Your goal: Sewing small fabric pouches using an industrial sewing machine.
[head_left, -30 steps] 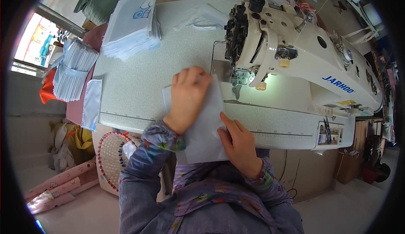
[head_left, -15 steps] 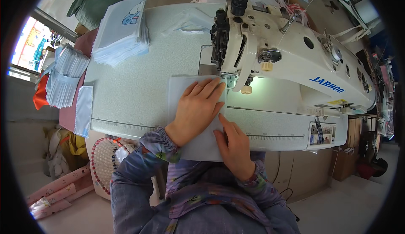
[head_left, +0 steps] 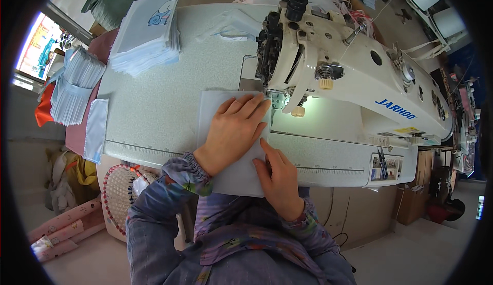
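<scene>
A pale grey-white piece of cloth (head_left: 207, 118) lies on the sewing table, its far right corner close beside the presser foot and needle area of a white sewing machine (head_left: 354, 74). My left hand (head_left: 233, 131) rests flat on top of it, fingers together and stretched toward the needle. Nearer to me, my right hand (head_left: 280, 179) touches the cloth's right edge with index finger and thumb extended and apart; its other fingers are partly hidden. The cloth's near end hangs over the table's front edge toward my lap.
A stack of printed pale cloth pieces (head_left: 146, 38) stands at the far left. Tied bundles (head_left: 77, 87) sit beyond the table's left end. Small scissors (head_left: 382, 163) lie in a tray at the right. A woven basket (head_left: 120, 195) is below the left front edge.
The whole view has shifted slightly to the left. Both hands and the cloth keep nearly the same place against the machine.
</scene>
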The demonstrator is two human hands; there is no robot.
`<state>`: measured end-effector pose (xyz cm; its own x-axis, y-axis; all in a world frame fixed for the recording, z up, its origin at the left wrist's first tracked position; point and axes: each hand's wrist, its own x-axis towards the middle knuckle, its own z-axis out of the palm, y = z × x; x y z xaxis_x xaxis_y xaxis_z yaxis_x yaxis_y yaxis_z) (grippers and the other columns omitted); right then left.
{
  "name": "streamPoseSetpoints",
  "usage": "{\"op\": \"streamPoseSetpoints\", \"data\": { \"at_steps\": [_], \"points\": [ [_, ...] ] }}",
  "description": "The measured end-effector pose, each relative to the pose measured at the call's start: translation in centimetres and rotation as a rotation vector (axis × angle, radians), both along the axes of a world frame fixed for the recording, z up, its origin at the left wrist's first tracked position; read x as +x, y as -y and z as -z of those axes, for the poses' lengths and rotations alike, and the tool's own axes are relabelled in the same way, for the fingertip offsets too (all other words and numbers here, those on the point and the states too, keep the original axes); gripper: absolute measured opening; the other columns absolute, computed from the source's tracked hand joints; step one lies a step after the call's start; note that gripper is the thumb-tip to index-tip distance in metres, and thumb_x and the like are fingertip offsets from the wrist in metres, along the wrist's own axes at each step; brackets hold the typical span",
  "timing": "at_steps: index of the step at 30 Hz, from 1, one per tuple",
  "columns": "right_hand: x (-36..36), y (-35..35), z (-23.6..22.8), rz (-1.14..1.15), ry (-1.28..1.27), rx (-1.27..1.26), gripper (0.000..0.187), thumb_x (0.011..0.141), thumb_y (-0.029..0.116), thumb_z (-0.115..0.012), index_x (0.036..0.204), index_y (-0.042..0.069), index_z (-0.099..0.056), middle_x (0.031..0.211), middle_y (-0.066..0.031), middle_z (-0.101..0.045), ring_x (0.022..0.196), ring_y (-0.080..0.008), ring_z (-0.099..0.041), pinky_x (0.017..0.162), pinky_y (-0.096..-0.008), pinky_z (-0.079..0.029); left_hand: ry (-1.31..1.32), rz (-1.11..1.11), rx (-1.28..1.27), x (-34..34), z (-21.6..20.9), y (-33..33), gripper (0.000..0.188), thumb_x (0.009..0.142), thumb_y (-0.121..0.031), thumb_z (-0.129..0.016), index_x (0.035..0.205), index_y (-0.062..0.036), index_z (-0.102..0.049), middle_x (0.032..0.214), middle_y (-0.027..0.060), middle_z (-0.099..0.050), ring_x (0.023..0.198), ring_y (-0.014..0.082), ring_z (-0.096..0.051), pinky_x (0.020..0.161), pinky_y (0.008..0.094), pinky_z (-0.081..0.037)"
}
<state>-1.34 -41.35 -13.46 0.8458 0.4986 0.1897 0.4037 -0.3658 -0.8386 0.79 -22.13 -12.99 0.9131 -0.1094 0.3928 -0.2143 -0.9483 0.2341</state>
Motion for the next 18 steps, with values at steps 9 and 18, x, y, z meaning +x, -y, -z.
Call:
{"op": "streamPoseSetpoints", "data": {
  "at_steps": [9, 18],
  "points": [
    [-0.3, 1.6, -0.6, -0.068, -0.171, -0.012, 0.055, 0.101, 0.002, -0.074, 0.154, -0.001, -0.060, 0.095, -0.0139, -0.067, 0.077, -0.0217, -0.067, 0.073, -0.0353, -0.056, 0.036, 0.004, 0.035, 0.7, 1.1, -0.8, 0.043, 0.096, -0.023, -0.076, 0.137, -0.0122, -0.070, 0.147, 0.0088, -0.068, 0.136, 0.0284, -0.064, 0.117, 0.0500, -0.051],
    [-1.8, 3.7, -1.5, -0.070, -0.751, 0.190, 0.069, 0.104, -0.004, -0.069, 0.167, 0.007, -0.045, 0.099, -0.0088, -0.075, 0.084, -0.0152, -0.076, 0.074, -0.0284, -0.063, -0.131, 0.268, -0.158, -4.7, -0.2, -2.0, 0.032, 0.082, -0.012, -0.084, 0.114, -0.0075, -0.078, 0.121, 0.0104, -0.068, 0.110, 0.0349, -0.066, 0.095, 0.0489, -0.057]
  ]
}}
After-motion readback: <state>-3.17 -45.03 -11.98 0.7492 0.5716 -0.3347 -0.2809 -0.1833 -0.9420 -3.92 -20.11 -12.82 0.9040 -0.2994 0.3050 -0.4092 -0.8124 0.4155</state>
